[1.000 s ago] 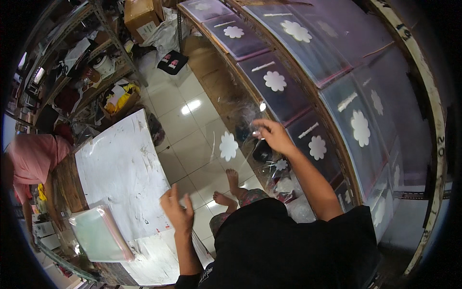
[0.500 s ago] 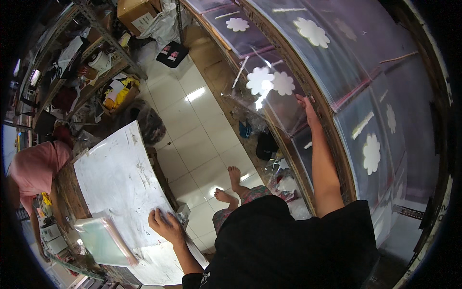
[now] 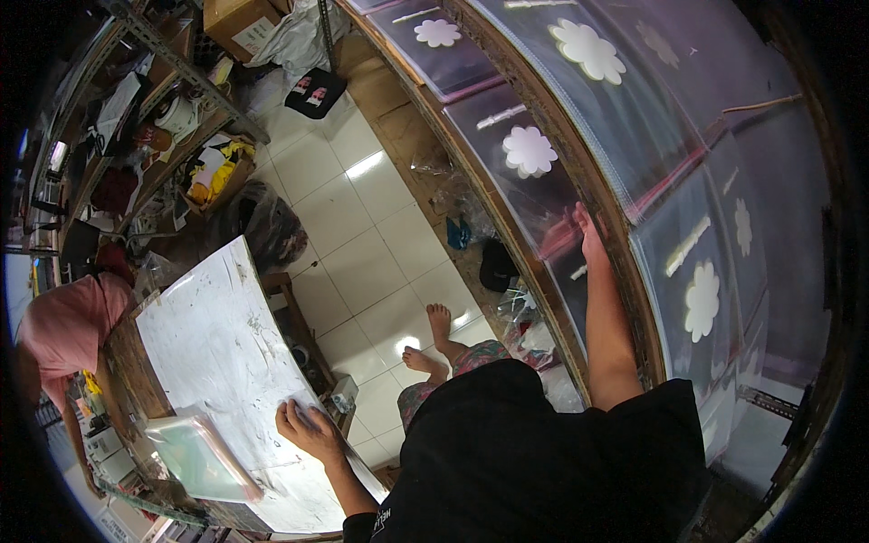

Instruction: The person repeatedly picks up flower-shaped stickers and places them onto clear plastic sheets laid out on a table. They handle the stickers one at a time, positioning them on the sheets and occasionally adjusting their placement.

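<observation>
Right hand [image 3: 588,233], grip hard to tell, at one glossy clear-plastic stack [image 3: 520,192] with one scalloped white flower [image 3: 529,151], lying on a wood-edged shelf [image 3: 538,107]. Left hand [image 3: 310,432] loosely spread on one scuffed white board [image 3: 213,335].

1. Metal shelving [image 3: 193,78], cluttered, upper left.
2. Cardboard box [image 3: 237,23], top edge.
3. Carton [image 3: 235,185] holding yellow items [image 3: 217,177].
4. Black item [image 3: 312,101], pink marks, on tiled floor [image 3: 362,267].
5. Plastic-wrapped dark bundle [image 3: 270,228] near carton.
6. Person in pink top [image 3: 77,317], far left.
</observation>
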`<state>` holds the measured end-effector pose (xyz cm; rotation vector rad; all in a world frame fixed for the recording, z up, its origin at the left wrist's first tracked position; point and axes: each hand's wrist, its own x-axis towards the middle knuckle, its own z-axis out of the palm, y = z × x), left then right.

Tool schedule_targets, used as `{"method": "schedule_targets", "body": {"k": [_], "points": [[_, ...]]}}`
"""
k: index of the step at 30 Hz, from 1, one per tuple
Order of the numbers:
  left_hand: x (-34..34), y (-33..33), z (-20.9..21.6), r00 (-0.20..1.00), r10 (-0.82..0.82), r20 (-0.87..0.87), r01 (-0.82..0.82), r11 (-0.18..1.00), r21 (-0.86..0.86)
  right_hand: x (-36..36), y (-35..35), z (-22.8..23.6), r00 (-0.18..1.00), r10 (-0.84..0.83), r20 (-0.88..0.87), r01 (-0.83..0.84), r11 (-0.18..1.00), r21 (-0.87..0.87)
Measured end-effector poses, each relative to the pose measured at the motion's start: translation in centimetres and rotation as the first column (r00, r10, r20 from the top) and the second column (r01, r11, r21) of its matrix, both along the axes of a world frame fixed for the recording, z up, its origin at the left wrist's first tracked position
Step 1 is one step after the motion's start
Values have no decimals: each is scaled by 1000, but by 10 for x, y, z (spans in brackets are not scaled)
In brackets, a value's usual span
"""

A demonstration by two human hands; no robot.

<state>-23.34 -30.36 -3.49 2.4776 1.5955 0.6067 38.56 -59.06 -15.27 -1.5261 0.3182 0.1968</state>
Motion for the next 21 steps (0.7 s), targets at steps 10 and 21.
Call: {"method": "schedule_targets", "body": {"k": [10,21], "points": [[4,-1,3,1000,14,-12,-14,1000,-11,13,2,-12,999,-15,29,17,997,-69],[4,-1,4,1000,3,-2,-3,1000,-4,19,2,-17,989,5,146,41,951,-308]]}}
